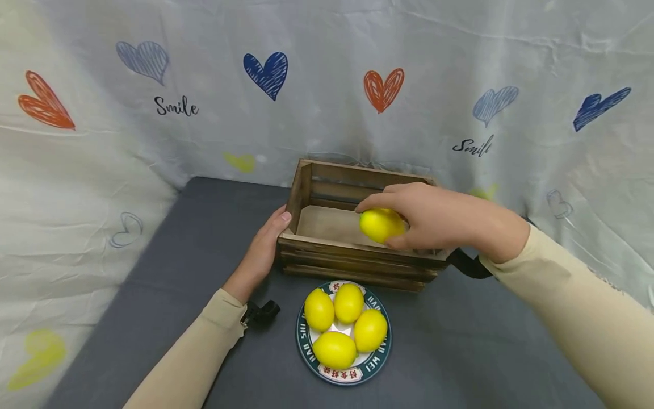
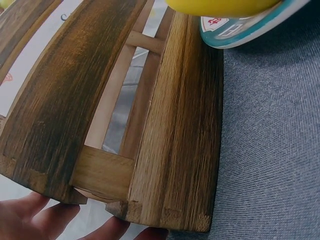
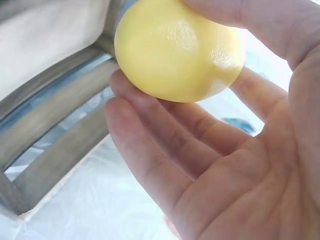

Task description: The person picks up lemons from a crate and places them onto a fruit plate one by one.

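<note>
A slatted brown wooden crate [image 1: 352, 262] stands on the table, open at the top. At its left end is my left hand [image 1: 264, 241], the thumb by the upper rim and the fingers [image 2: 117, 227] reaching behind the end boards; their tips are hidden. Over the right half of the crate, my right hand [image 1: 444, 216] grips a yellow lemon [image 1: 379, 226] between thumb and fingers. The right wrist view shows the lemon [image 3: 175, 52] against the fingertips, apart from the crate's slats [image 3: 60, 130]. Only bare floor boards [image 1: 327, 224] show inside the crate.
A round plate [image 1: 301, 343] with a dark green patterned rim sits in front of the crate, bearing several lemons [image 1: 334, 350]. Dark grey cloth [image 1: 204, 238] covers the table. Behind hangs a pale curtain [image 1: 327, 125] printed with hearts, close to the crate's back.
</note>
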A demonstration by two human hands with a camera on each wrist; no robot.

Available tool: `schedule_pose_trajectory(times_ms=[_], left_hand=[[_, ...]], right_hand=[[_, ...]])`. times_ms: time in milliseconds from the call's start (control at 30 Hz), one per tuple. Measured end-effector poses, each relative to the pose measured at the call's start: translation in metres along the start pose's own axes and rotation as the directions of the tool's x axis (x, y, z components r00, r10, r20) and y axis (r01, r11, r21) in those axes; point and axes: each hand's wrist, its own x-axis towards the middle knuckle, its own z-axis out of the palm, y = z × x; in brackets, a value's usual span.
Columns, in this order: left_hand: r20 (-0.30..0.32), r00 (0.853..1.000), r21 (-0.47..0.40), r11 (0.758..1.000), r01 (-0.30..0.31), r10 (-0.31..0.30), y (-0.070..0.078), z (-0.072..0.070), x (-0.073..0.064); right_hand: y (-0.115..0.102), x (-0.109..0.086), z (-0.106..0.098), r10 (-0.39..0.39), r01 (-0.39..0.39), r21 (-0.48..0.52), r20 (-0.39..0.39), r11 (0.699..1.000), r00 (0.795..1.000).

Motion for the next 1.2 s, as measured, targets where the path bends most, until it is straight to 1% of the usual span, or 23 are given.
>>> schedule_pose_trajectory(times_ms=[100,200,533,700,800,867,1033,1200], left_hand=[[-0.007,1.0,0.006,1.0,-0.011,0.011,-0.001,-0.002,0.002],[-0.007,1.0,0.01,1.0,-0.016,0.017,-0.002,-0.003,0.003],[-0.003,1.0,0.024,1.0,-0.017,0.017,-0.003,-0.005,0.004],[0.005,1.0,0.015,0.999,-0.03,0.03,-0.002,-0.003,0.004],[0.006,0.999,0.02,0.999,-0.042,0.042,-0.002,-0.002,0.004],[0.003,0.999,0.022,0.999,-0.044,0.044,-0.001,-0.002,0.004],[0.003,0.999,0.02,0.999,-0.042,0.042,-0.003,-0.002,0.004],[0.01,0.999,0.012,0.999,-0.046,0.046,-0.003,-0.001,0.004]], right_hand=[[-0.01,-0.011,0.004,-0.046,0.045,-0.021,-0.011,0.999,0.999],[-0.019,-0.018,0.012,-0.074,0.074,-0.035,0.006,0.997,0.997],[-0.037,-0.028,0.045,-0.149,0.149,0.002,0.073,0.989,0.986],[-0.044,-0.033,0.07,-0.16,0.16,0.01,0.145,0.987,0.976],[-0.048,-0.036,0.086,-0.171,0.174,-0.003,0.183,0.985,0.968],[-0.05,-0.037,0.096,-0.166,0.17,-0.002,0.206,0.985,0.964],[-0.056,-0.042,0.113,-0.161,0.171,-0.02,0.233,0.985,0.959],[-0.06,-0.05,0.13,-0.17,0.189,-0.044,0.271,0.981,0.947]])
